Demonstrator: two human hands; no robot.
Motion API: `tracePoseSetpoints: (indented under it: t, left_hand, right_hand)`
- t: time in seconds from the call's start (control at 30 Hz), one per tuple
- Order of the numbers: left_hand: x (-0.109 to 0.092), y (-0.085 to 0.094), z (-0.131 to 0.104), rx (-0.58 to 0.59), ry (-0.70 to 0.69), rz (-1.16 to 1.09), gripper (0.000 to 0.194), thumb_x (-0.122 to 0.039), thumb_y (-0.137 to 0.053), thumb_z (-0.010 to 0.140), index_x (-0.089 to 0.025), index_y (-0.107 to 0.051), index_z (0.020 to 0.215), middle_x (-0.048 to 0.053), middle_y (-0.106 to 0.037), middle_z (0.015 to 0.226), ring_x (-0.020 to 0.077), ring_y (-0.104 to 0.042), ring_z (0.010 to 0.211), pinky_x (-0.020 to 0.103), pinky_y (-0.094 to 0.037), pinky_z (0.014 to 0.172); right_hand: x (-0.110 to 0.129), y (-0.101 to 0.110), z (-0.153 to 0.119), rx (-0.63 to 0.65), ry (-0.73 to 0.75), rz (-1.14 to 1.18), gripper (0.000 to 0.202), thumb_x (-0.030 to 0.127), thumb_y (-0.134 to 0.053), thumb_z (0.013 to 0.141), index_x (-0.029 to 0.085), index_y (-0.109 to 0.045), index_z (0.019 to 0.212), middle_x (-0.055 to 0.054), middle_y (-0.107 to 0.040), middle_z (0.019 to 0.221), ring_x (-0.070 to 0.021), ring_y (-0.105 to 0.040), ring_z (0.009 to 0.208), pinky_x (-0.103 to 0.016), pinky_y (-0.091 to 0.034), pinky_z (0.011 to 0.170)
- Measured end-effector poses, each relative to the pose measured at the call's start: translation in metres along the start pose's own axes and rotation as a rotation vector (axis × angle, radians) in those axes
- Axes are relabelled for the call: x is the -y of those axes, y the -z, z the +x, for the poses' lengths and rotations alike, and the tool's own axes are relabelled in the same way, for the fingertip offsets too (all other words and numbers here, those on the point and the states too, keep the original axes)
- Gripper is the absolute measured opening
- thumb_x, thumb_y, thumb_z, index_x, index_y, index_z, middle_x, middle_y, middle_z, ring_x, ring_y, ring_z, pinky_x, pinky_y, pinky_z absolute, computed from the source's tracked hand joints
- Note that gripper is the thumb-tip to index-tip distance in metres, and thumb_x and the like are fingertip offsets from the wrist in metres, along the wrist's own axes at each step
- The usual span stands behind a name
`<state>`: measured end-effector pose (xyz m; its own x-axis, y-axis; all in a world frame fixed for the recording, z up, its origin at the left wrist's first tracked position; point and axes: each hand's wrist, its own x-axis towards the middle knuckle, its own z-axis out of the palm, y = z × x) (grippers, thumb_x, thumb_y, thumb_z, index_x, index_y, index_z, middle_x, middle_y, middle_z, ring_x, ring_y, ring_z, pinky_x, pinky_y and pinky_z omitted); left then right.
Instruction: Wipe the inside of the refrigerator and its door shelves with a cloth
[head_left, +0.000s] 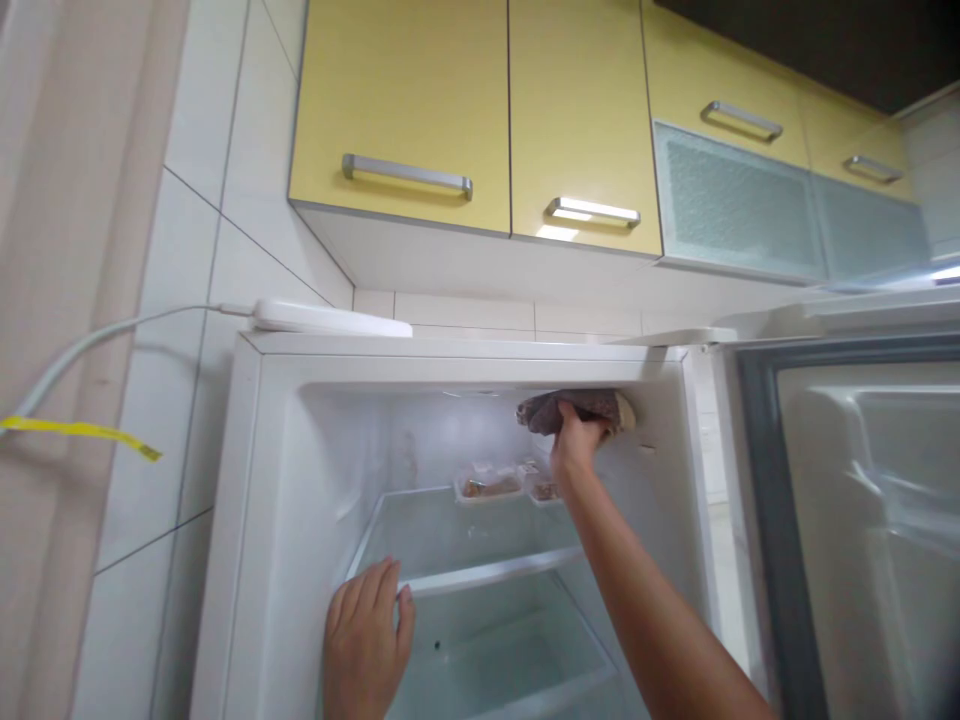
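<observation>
Right hand (pixel 576 440) clamps a brownish cloth (pixel 577 408) flat against the fridge (pixel 247 480) ceiling, arm stretched deep to press it. Left hand (pixel 367 630), fingers together, rests flat on the glass shelf's (pixel 465 575) front edge, seemingly bracing. Below the cloth, two shallow trays (pixel 491 485) hold brownish food.

Fridge (pixel 247 520) white; cloth (pixel 581 408) mottled grey-brown; cabinet doors (pixel 405 100) pale yellow; wall tiles (pixel 210 280) white; tape (pixel 82 432) yellow
</observation>
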<state>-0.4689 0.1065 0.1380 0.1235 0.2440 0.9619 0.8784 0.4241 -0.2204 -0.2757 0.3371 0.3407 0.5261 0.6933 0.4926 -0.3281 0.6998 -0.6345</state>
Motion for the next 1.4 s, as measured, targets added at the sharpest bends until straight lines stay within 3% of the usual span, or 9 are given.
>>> tracePoseSetpoints:
  t: [0.13,0.23,0.4,0.5,0.8,1.0,1.1,1.27,1.4]
  left_hand:
    - [-0.002,0.000,-0.001,0.007,0.016,-0.010,0.026,-0.024,-0.052,0.092,-0.012,-0.065,0.111,0.012,-0.075,0.106,0.0266,-0.065,0.099,0.045,-0.043,0.096]
    - [-0.003,-0.001,-0.001,0.021,0.028,-0.014,0.026,-0.024,-0.052,0.092,-0.012,-0.065,0.111,0.012,-0.075,0.107,0.0265,-0.065,0.100,0.044,-0.043,0.096]
    - [-0.003,0.001,-0.001,0.039,0.036,-0.016,0.026,-0.024,-0.051,0.092,-0.012,-0.065,0.111,0.013,-0.075,0.108,0.0266,-0.065,0.101,0.044,-0.043,0.096]
    - [-0.004,0.002,0.000,0.065,0.043,-0.025,0.026,-0.025,-0.052,0.092,-0.012,-0.065,0.111,0.013,-0.075,0.109,0.0269,-0.065,0.102,0.045,-0.043,0.097]
    - [-0.005,0.001,0.000,0.078,0.075,-0.052,0.027,-0.025,-0.050,0.092,-0.012,-0.066,0.110,0.014,-0.075,0.109,0.0274,-0.065,0.102,0.045,-0.044,0.096]
    - [-0.007,0.003,0.002,0.078,0.077,-0.047,0.027,-0.025,-0.051,0.092,-0.011,-0.066,0.110,0.014,-0.075,0.109,0.0275,-0.065,0.102,0.045,-0.043,0.097]
    - [-0.007,0.004,0.002,0.077,0.077,-0.047,0.027,-0.024,-0.050,0.092,-0.011,-0.067,0.109,0.014,-0.075,0.108,0.0272,-0.065,0.102,0.044,-0.043,0.097]
    - [-0.006,0.004,0.001,0.096,0.092,-0.067,0.028,-0.026,-0.050,0.092,-0.012,-0.067,0.110,0.015,-0.075,0.110,0.0282,-0.065,0.103,0.045,-0.044,0.097]
    - [-0.006,0.003,0.001,0.102,0.108,-0.088,0.029,-0.027,-0.051,0.092,-0.012,-0.067,0.110,0.015,-0.075,0.111,0.0285,-0.065,0.104,0.046,-0.044,0.098]
  right_hand:
    - [-0.035,-0.006,0.004,0.096,0.103,-0.175,0.067,0.026,-0.060,0.069,0.010,-0.038,0.130,-0.027,-0.054,0.135,-0.0343,-0.052,0.129,-0.053,-0.041,0.112]
    - [-0.050,0.010,-0.009,0.253,0.222,-0.279,0.053,0.017,-0.059,0.067,0.010,-0.053,0.120,-0.025,-0.057,0.133,-0.0348,-0.051,0.130,-0.051,-0.039,0.114]
    - [-0.043,0.047,-0.032,0.638,0.831,-0.807,0.045,0.010,-0.053,0.080,0.019,-0.064,0.123,-0.016,-0.060,0.134,-0.0309,-0.051,0.126,-0.048,-0.039,0.109]
    - [-0.022,0.060,-0.036,0.740,1.070,-1.039,0.045,0.016,-0.050,0.090,0.031,-0.062,0.130,-0.012,-0.061,0.136,-0.0319,-0.046,0.129,-0.051,-0.033,0.110]
    - [-0.007,0.055,0.020,0.747,0.775,-1.101,0.037,0.009,-0.040,0.091,0.011,-0.070,0.113,-0.022,-0.067,0.123,-0.0317,-0.052,0.124,-0.056,-0.031,0.114]
    - [-0.010,0.046,0.029,0.762,0.779,-1.054,0.043,0.045,-0.061,0.093,0.020,-0.058,0.128,-0.010,-0.058,0.137,-0.0263,-0.056,0.123,-0.055,-0.046,0.106]
    - [-0.010,0.063,0.017,0.762,0.789,-1.096,0.042,0.043,-0.061,0.093,0.020,-0.059,0.128,-0.010,-0.058,0.138,-0.0268,-0.055,0.125,-0.055,-0.044,0.108]
    - [-0.014,0.115,-0.011,0.746,0.814,-1.241,0.030,0.013,-0.046,0.093,0.012,-0.072,0.107,-0.021,-0.069,0.118,-0.0309,-0.056,0.123,-0.051,-0.032,0.114]
    - [-0.022,0.146,-0.026,0.774,0.910,-1.443,0.035,0.015,-0.044,0.091,0.014,-0.072,0.111,-0.020,-0.070,0.120,-0.0320,-0.057,0.118,-0.049,-0.028,0.114]
